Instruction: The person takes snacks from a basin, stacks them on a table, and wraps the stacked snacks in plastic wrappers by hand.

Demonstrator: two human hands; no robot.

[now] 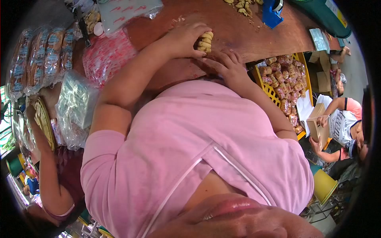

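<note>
Pink shirt point(206, 115): nearest the camera, at the table's point(242, 37) near edge.
Pale biscuits point(205, 42): in a short row by the table's near edge; probably light, stiff, crumbly, best held gently at both ends.
Left hand point(180, 41): thumb and fingertips curled around the row.
Right hand point(231, 70): at the table's near edge, fingers loosely spread, nothing visibly held.
Yellow crate point(271, 94): just beside the table, rightward.

Table point(238, 37): brown, smooth, low sheen. Cookies point(206, 41): matt, ridged. Shirt point(206, 119): matt cloth. Crate point(302, 67): yellow plastic, latticed wall. Tape dispenser point(270, 18): blue plastic, smooth. Bags point(75, 101): clear plastic, glossy, wrinkled. Box point(316, 126): brown cardboard, matt.
</note>
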